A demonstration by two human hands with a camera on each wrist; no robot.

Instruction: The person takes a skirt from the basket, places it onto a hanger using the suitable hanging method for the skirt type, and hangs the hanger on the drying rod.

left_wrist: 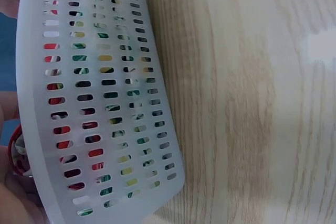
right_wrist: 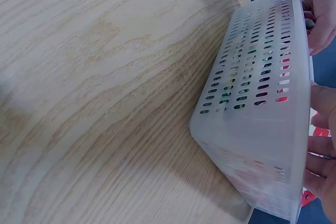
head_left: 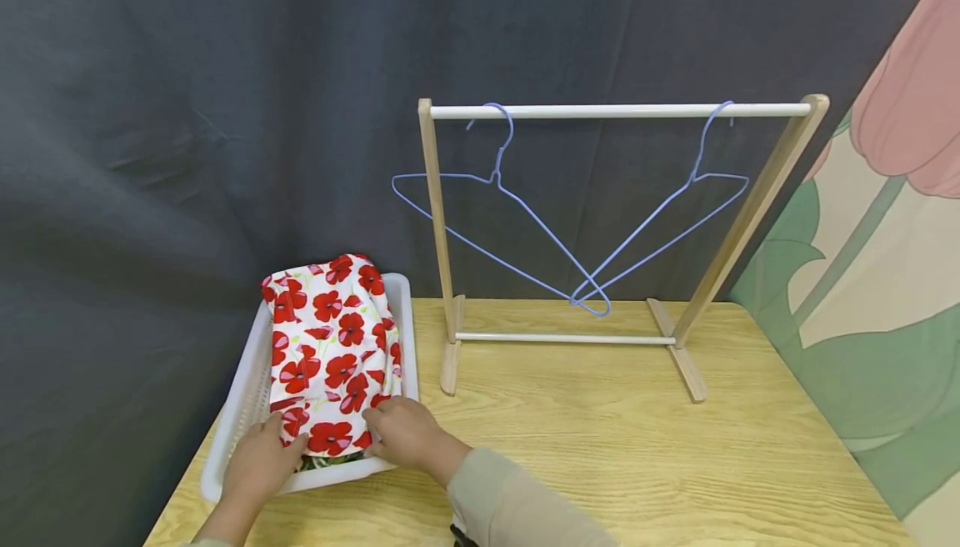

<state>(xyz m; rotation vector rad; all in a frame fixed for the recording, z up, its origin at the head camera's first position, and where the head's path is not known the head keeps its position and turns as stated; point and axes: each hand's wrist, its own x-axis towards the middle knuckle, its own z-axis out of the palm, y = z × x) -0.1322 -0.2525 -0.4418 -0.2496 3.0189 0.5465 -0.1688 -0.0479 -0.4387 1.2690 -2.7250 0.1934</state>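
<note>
A folded white cloth with red poppies (head_left: 333, 355) lies on top in a white plastic basket (head_left: 408, 338) at the table's left. My left hand (head_left: 258, 457) grips the cloth's near left corner, thumb toward the middle. At the near right edge my right hand (head_left: 408, 433) pinches the same cloth. Green patterned fabric (head_left: 330, 461) shows beneath it by the near rim. Through the slots of the basket wall (left_wrist: 113, 129) in the left wrist view, red, green and yellow fabric is visible. The right wrist view has the right fingers (right_wrist: 317, 166) over the basket rim; their tips are partly hidden.
A wooden rack (head_left: 731, 218) with a white top rail (head_left: 615, 111) stands at the back of the table (head_left: 600, 447). Two blue hangers hang from it, a left one (head_left: 540, 222) and a right one (head_left: 660, 218), crossing low down. Dark curtain (head_left: 225, 113) covers the wall behind.
</note>
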